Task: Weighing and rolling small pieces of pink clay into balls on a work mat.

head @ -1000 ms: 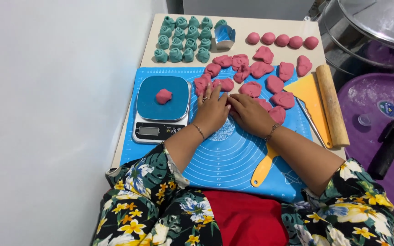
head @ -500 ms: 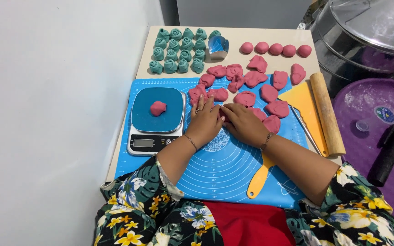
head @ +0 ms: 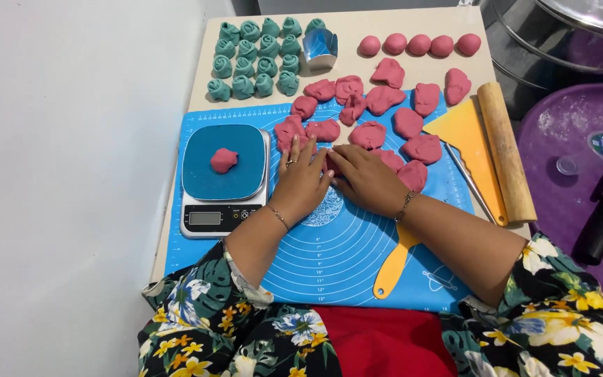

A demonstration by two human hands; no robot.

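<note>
Both hands meet at mid-frame on the blue silicone baking mat (head: 329,258): the left hand (head: 303,183) lies flat, fingers spread, while the right hand (head: 366,179) curls over a pink dough lump (head: 331,164) mostly hidden between them. Left of them, the blue-topped kitchen scale (head: 225,180) carries one small pink dough piece (head: 223,160).

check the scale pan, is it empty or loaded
Loaded: one pink dough piece sits on the blue pan of the scale, left of both hands.
</note>
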